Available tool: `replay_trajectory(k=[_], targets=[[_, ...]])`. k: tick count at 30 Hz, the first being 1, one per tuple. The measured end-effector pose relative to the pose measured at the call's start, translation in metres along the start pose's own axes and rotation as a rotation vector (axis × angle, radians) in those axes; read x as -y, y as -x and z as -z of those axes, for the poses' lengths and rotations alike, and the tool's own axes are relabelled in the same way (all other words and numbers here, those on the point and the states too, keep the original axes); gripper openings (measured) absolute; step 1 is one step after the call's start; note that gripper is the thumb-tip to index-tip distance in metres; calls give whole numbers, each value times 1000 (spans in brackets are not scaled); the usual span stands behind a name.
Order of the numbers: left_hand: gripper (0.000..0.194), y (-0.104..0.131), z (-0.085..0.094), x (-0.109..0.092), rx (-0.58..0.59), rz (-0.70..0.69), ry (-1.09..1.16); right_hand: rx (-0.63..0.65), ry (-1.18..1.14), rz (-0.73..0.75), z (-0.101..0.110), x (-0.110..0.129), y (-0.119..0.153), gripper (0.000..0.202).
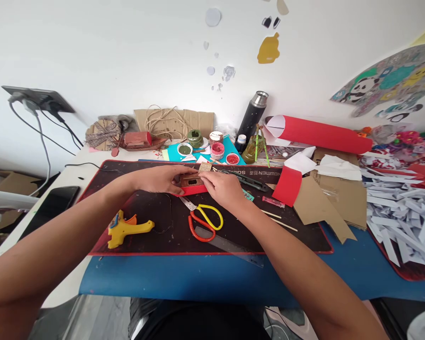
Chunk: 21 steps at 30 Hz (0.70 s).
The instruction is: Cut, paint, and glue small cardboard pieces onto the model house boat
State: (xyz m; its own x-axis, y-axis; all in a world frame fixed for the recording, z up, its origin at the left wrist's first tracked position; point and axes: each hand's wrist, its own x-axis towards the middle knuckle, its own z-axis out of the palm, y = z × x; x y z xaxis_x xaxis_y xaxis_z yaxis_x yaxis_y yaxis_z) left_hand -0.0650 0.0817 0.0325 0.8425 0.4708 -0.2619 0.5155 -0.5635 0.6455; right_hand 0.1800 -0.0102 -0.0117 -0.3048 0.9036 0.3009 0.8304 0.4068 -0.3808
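Observation:
A small box, brown with a dark opening in its face and red corrugated card along its lower edge, is held over the dark desk mat. My left hand grips its left end, thumb below and fingers above. At the upper right corner, the fingers of my right hand are closed on the box; their tips are partly hidden. Scissors with one red and one yellow handle lie just below. To the left rests a yellow glue gun. A patterned tan block shows behind the box.
Paint pots, a black flask and a jar with brushes line the back. A clear ruler lies in front. Cardboard and paper strips cover the right; a phone is at the left edge.

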Motion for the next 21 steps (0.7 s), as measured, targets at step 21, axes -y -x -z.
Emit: replay_trajectory(k=[21], targets=[[76, 6, 4, -10, -13, 29, -23, -135, -149, -48, -2, 1, 4, 28]])
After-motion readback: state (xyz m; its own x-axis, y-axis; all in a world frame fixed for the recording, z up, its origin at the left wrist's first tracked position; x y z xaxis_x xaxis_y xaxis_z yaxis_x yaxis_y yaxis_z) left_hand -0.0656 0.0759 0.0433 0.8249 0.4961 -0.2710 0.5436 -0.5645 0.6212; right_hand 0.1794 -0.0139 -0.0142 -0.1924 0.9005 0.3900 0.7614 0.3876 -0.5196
